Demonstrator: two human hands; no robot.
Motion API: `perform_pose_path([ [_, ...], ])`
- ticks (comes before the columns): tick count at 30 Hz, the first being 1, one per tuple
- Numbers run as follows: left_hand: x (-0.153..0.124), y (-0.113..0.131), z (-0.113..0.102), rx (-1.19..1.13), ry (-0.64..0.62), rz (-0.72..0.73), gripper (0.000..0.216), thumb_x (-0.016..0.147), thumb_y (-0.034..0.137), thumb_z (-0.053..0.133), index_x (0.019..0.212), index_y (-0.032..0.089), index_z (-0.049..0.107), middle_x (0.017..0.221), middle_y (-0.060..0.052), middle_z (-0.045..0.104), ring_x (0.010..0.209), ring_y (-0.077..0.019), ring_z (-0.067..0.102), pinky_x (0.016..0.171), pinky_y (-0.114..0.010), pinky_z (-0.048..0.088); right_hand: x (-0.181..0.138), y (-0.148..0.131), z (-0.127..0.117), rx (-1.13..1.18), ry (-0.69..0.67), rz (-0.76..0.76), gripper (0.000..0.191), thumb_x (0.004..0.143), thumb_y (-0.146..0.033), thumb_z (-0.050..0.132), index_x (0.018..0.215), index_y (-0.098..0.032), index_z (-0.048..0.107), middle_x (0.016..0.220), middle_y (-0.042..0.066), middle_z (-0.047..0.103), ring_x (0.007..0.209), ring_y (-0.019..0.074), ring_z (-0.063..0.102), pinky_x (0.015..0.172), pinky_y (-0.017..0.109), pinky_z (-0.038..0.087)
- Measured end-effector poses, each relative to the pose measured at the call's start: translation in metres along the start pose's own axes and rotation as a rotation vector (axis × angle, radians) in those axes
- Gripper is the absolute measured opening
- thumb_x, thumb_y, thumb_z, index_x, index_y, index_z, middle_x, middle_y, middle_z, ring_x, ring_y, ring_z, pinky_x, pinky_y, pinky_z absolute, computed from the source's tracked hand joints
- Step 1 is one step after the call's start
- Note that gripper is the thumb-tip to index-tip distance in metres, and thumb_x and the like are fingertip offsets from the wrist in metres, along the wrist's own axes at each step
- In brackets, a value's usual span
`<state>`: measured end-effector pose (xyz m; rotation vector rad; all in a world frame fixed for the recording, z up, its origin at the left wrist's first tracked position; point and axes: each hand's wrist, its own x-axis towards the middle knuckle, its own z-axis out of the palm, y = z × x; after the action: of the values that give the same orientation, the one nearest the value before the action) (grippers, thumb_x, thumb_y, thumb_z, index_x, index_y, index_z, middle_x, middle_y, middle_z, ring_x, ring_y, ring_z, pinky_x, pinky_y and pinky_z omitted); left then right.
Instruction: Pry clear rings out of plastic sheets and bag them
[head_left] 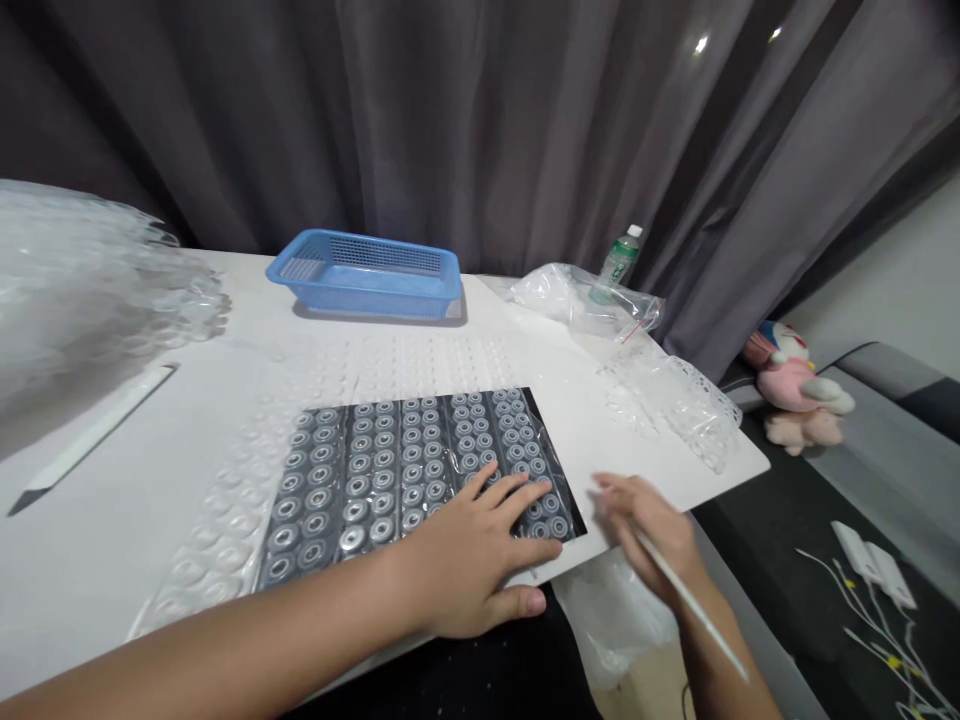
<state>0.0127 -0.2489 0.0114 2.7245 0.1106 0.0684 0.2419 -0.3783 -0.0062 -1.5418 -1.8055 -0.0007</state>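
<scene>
My left hand (480, 555) lies flat with fingers spread on the near right part of a clear plastic blister sheet (390, 460) full of small round metal parts, which rests over a black backing on the white table (112, 520). My right hand (652, 530) hovers by the table's right edge, just right of the sheet, fingers closed around a thin white stick-like tool (690, 605) that points back toward me.
A blue plastic basket (367, 272) stands at the back. Clear bags (585, 300) and a bottle (621, 255) lie at the back right, more blister sheets (675, 400) on the right, a plastic pile (82, 280) on the left. A white knife-like tool (90, 430) lies left. A plush toy (795, 385) sits off the table.
</scene>
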Motion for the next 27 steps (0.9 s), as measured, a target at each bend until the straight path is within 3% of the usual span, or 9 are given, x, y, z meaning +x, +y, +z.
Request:
perform_pose_path([
  [2, 0.0, 0.0, -0.001, -0.013, -0.006, 0.002, 0.051, 0.087, 0.062, 0.033, 0.132, 0.041, 0.045, 0.152, -0.009, 0.023, 0.137, -0.0372, 0.025, 0.107, -0.066, 0.012, 0.0, 0.011, -0.003, -0.069, 0.178, 0.128, 0.012, 0.085, -0.014, 0.054, 0.092, -0.021, 0.06, 0.108, 0.009, 0.064, 0.096, 0.0183, 0.062, 0.083, 0.033, 0.052],
  [3, 0.0, -0.001, -0.002, -0.019, -0.006, 0.009, 0.052, 0.086, 0.063, 0.034, 0.132, 0.04, 0.045, 0.152, -0.009, 0.022, 0.137, -0.0375, 0.025, 0.107, -0.066, 0.012, 0.001, 0.015, -0.005, -0.047, 0.191, 0.17, 0.007, 0.084, -0.016, 0.057, 0.088, -0.02, 0.061, 0.11, 0.009, 0.063, 0.095, 0.0184, 0.062, 0.082, 0.033, 0.052],
  [9, -0.001, -0.002, 0.004, -0.004, 0.047, 0.039, 0.057, 0.083, 0.066, 0.038, 0.132, 0.038, 0.045, 0.149, -0.008, 0.03, 0.135, -0.039, 0.027, 0.107, -0.067, 0.012, 0.005, 0.004, 0.0, 0.527, -0.299, 0.118, 0.006, 0.079, -0.015, 0.065, 0.079, -0.02, 0.062, 0.084, 0.003, 0.066, 0.077, 0.0126, 0.064, 0.068, 0.024, 0.052],
  [14, 0.0, -0.002, 0.004, -0.001, 0.054, 0.117, 0.059, 0.085, 0.063, 0.037, 0.134, 0.032, 0.044, 0.143, -0.004, 0.042, 0.135, -0.0385, 0.027, 0.108, -0.067, 0.009, 0.007, -0.004, 0.001, 0.552, -0.323, 0.137, 0.008, 0.077, -0.012, 0.067, 0.08, -0.019, 0.064, 0.085, 0.003, 0.067, 0.08, 0.0122, 0.064, 0.071, 0.024, 0.051],
  [27, 0.0, 0.0, 0.0, -0.016, 0.019, 0.088, 0.059, 0.085, 0.064, 0.035, 0.135, 0.033, 0.042, 0.143, -0.005, 0.041, 0.136, -0.0385, 0.025, 0.108, -0.067, 0.006, 0.013, -0.006, -0.001, 0.482, -0.361, 0.155, 0.004, 0.081, -0.02, 0.064, 0.079, -0.017, 0.066, 0.081, 0.005, 0.067, 0.078, 0.0136, 0.064, 0.07, 0.026, 0.053],
])
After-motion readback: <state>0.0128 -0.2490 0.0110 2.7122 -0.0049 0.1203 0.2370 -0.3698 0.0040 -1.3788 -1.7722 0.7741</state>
